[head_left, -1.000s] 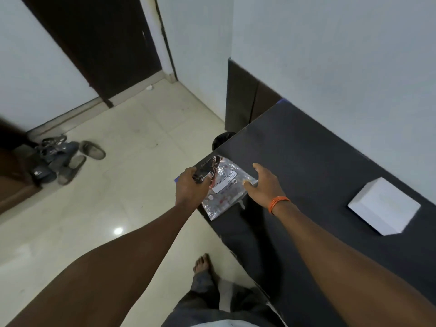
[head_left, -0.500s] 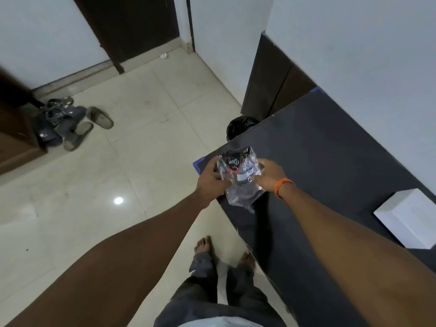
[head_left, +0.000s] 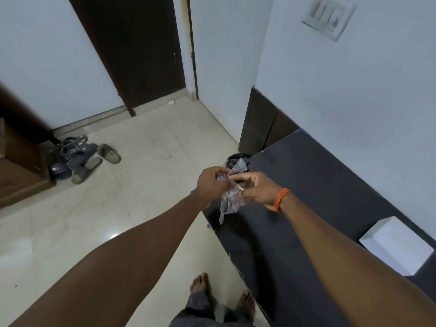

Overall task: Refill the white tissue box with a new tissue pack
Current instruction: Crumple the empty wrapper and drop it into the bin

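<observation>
A crumpled clear plastic wrapper [head_left: 230, 201] hangs between my two hands above the near left corner of the dark table [head_left: 313, 185]. My left hand [head_left: 212, 185] pinches its upper part from the left. My right hand [head_left: 258, 188], with an orange band at the wrist, grips it from the right. The wrapper looks flat and scrunched; I cannot tell what is inside it. The white tissue box [head_left: 396, 247] sits on the table at the far right, well apart from both hands.
A black waste bin [head_left: 238, 159] stands on the floor just beyond the table's corner, behind the wrapper. Several sandals [head_left: 80, 159] lie by the dark door at the left. My bare feet [head_left: 200, 285] stand on the pale tiled floor beside the table edge.
The wrapper lay flat at the table corner; both hands lifted it and scrunched it together. The camera tilted up, so more wall and door show.
</observation>
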